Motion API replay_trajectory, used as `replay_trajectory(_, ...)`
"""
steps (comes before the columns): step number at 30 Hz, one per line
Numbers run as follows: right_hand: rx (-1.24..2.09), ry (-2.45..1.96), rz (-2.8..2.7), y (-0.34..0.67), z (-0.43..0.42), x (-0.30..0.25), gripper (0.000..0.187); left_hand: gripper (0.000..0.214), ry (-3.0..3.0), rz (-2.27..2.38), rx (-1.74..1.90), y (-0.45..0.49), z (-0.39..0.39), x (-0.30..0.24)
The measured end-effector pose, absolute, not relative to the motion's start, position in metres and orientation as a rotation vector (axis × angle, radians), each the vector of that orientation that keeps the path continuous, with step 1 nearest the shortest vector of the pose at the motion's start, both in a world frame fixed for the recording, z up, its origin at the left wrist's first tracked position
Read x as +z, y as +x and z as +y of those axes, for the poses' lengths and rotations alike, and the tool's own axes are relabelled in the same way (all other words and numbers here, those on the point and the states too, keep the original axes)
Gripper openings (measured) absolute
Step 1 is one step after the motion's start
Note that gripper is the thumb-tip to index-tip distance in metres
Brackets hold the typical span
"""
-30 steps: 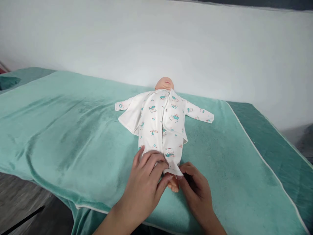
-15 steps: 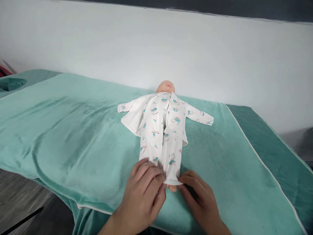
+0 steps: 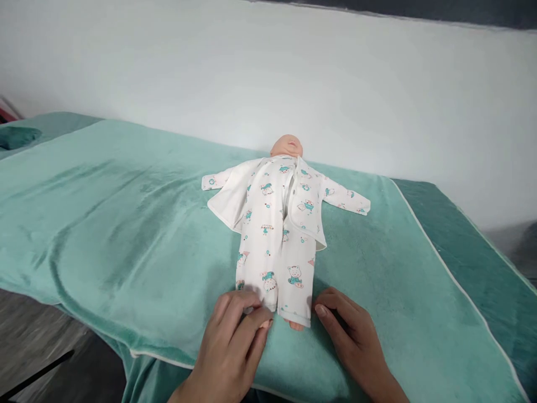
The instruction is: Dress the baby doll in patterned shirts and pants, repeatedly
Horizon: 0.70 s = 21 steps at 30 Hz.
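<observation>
A baby doll (image 3: 287,146) lies on its back, dressed in a printed white jacket (image 3: 308,204) and matching trousers (image 3: 262,240). The jacket hangs open in front, its sleeves spread to both sides. My left hand (image 3: 235,336) has its fingers bent and closed around the hem of the left trouser leg; the foot there is hidden. Just right of the other trouser leg, my right hand (image 3: 352,341) rests low with fingers curled and thumb against the forefinger, nothing visible in them. Toes (image 3: 296,326) show below that leg's flat hem.
A light green plush blanket (image 3: 126,224) covers the table under the doll. Darker green cloth (image 3: 465,246) shows at the right. A white wall (image 3: 235,73) stands behind, and grey floor (image 3: 33,336) is at lower left.
My right hand has let go of the right trouser hem and moved slightly right. That hem now lies flat. My left hand has shifted left and down to the other hem.
</observation>
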State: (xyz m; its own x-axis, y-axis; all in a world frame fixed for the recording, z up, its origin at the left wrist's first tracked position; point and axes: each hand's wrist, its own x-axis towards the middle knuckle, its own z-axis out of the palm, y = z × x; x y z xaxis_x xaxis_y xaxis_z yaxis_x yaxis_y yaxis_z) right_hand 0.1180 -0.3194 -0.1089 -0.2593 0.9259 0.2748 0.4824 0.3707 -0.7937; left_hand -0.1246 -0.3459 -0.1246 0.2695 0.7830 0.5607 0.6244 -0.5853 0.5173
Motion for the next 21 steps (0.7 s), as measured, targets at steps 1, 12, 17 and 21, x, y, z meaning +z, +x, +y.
replay_trajectory(1, 0.755, -1.23, -1.875, 0.117, -0.32, -0.11, 0.019, 0.026, 2.346, 1.295, 1.228, -0.125, -0.346, -0.126)
replay_trajectory(12, 0.81, -1.254, -1.631, 0.115, -0.298, -0.093, 0.025, 0.029, 2.347, 1.107, 1.479, -0.138, -0.347, -0.12)
replay_trajectory(17, 0.618, -1.38, -1.501, 0.097, -0.21, -0.047, 0.015, 0.014, 2.126, 1.651, 1.477, -0.172, -0.259, -0.11)
replay_trajectory(21, 0.427, -1.497, -1.577, 0.072, -0.113, -0.027, 0.017, 0.043, 1.851, 2.185, 1.088, -0.193, -0.152, -0.12)
